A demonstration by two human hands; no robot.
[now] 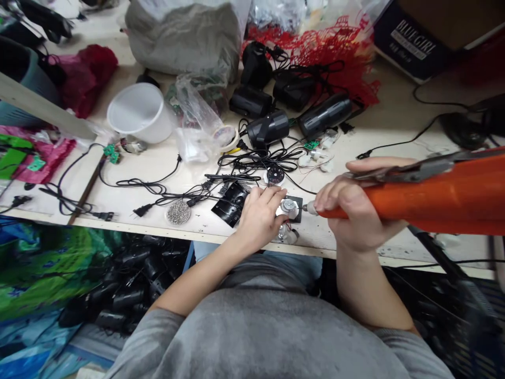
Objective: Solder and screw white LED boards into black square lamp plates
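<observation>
My right hand [355, 210] is wrapped around an orange power screwdriver [426, 195] with a metal lever along its top. The tool lies nearly level, its tip [310, 207] pointing left at the edge of a small black plate. On that plate sits a round silver motor [290, 206]. My left hand [261, 216] steadies the motor, thumb on the near side and fingers on the far side. Beside this hand, partly under it, rests a black plastic shell [231, 204]. A clear part with red wires [288, 233] lies just below the motor.
A round dish of small screws [179, 212] is to the left, among black power cords [158, 184]. Behind are several black cylindrical housings [268, 128], a white tub [136, 113] and red netting [339, 52]. A dark box [418, 42] stands at back right. More black housings [134, 279] lie below the table.
</observation>
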